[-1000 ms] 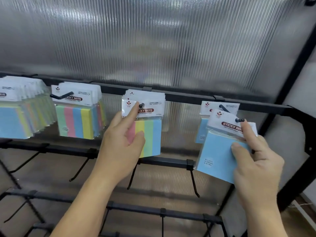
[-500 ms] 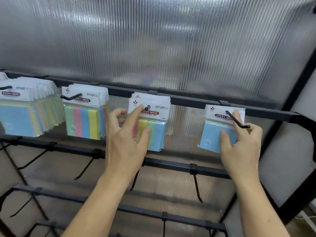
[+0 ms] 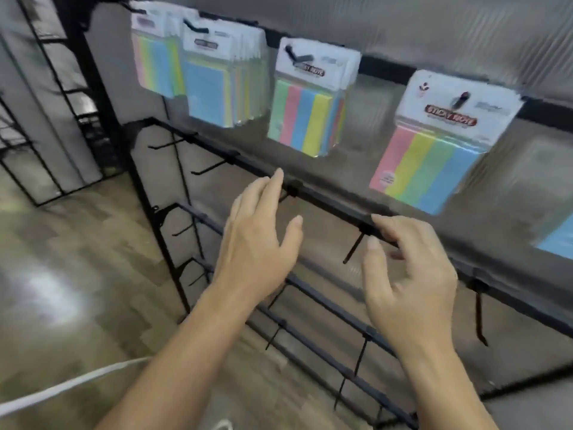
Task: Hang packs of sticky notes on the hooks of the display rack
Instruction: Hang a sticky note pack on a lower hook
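Left hand (image 3: 257,243) and right hand (image 3: 409,274) hover spread, empty; blue pack (image 3: 558,240) cut off.

Rack: black metal display rack (image 3: 325,200) with horizontal rails in tiers.
Top rail: clear-wrapped sticky-note packs with white header cards hang on black top hooks (image 3: 298,55).
Left to right: striped pastel pack (image 3: 156,62), blue-fronted stack (image 3: 207,94), striped stack (image 3: 302,119), striped single pack (image 3: 431,169), and blue pack (image 3: 558,240) cut off by the frame edge.
Lower rails: short black lower hooks (image 3: 352,248) jut forward and downward.

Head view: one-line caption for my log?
Empty left hand and right hand near the black metal display rack, below hanging packs of pastel sticky notes.
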`<state>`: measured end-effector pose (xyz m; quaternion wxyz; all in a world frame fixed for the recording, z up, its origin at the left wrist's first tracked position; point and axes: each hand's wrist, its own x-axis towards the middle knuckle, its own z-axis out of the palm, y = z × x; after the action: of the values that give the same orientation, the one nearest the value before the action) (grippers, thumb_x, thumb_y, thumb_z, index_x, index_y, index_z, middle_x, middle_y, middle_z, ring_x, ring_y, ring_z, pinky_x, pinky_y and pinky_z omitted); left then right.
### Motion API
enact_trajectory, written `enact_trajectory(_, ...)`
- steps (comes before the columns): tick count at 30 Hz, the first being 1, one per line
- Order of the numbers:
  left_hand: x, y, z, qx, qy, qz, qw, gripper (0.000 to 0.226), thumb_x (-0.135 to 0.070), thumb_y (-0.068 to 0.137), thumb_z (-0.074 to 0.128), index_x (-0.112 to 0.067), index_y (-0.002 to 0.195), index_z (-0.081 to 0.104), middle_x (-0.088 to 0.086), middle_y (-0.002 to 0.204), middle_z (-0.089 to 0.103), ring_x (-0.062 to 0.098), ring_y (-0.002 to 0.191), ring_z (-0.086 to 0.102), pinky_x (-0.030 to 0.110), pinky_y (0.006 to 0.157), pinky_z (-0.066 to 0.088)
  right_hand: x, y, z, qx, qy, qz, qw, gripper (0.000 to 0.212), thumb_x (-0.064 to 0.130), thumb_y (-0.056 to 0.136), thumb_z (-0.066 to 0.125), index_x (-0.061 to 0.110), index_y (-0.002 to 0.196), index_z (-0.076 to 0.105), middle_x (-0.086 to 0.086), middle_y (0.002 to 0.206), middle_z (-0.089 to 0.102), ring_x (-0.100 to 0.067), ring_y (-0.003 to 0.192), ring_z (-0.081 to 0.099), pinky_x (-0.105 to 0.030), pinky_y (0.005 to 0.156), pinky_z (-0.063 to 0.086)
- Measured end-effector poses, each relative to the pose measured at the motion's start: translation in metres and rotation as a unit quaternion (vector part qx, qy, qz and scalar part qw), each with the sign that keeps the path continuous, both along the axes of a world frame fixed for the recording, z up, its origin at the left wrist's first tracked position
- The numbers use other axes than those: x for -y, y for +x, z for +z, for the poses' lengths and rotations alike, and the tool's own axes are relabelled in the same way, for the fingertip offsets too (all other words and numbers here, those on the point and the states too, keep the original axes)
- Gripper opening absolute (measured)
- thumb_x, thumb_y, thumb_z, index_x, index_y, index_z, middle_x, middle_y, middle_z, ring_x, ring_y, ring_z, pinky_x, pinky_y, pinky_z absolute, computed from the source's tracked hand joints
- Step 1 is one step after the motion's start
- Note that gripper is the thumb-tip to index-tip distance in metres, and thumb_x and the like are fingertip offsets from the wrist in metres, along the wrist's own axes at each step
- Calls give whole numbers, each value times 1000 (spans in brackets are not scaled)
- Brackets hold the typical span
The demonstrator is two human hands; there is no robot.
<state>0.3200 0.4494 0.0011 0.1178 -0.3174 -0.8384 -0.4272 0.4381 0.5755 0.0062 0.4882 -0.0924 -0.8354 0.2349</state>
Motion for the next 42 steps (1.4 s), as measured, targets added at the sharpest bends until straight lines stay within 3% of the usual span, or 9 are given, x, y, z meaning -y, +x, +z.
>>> enact_trajectory(5,88,-20,-35,99,-89,122,984,65,-40,99,45,-27,155,15,-1,162,15,12,147,9,34,120,13,55,-60,-18,180,-18,142,973,39,27,95,48,8,127,60,2,122,58,-13,117,53,-17,100,35)
enact_trajectory(9,156,-43,-52,161,-142,199,956,64,-45,100,41,-30,156,12,0,164,7,16,149,3,39,121,9,104,-115,-22,336,22,199,920,48,34,102,42,14,146,41,-5,149,42,-14,141,29,-22,116,13)
enact_trajectory(12,201,-64,-63,183,-163,240,939,65,-48,100,39,-30,156,12,0,164,8,18,150,4,40,121,8,140,-153,-26,393,51,227,890,51,33,102,38,20,150,30,-1,156,30,-10,143,12,-16,111,0)
enact_trajectory(15,240,-92,-69,199,-166,257,931,65,-48,99,39,-28,156,14,2,164,9,21,150,6,45,122,9,178,-195,-34,441,52,229,866,53,38,102,36,27,152,25,2,160,21,-23,149,5,-40,120,8)
enact_trajectory(23,337,-185,-62,198,-161,286,924,66,-49,99,40,-29,156,12,2,164,7,22,150,5,45,122,10,279,-301,-29,455,76,255,850,53,41,102,35,27,152,26,1,160,22,-26,149,6,-49,120,14)
enact_trajectory(27,372,-227,-63,195,-157,292,923,65,-50,99,38,-29,156,12,1,164,7,21,150,6,46,122,11,312,-350,-26,443,70,282,848,52,38,102,36,24,152,27,2,159,22,-7,145,4,-25,115,6)
enact_trajectory(30,397,-267,-70,185,-165,306,919,64,-50,100,38,-28,155,15,2,163,12,23,150,9,49,121,15,335,-395,-30,452,76,291,840,53,36,103,37,22,153,26,-1,160,21,-15,148,6,-18,111,5)
enact_trajectory(35,439,-356,-78,161,-237,340,896,64,-49,100,35,-26,155,14,8,164,9,31,150,7,53,120,12,379,-494,-46,481,111,262,829,57,43,101,35,26,154,21,-2,162,15,-32,149,-2,-54,118,6)
enact_trajectory(42,491,-504,-73,138,-263,354,887,62,-52,99,36,-28,154,20,6,163,13,31,150,7,55,119,13,443,-657,-50,509,136,261,809,59,43,101,36,27,154,16,0,163,8,-32,149,-8,-53,118,1)
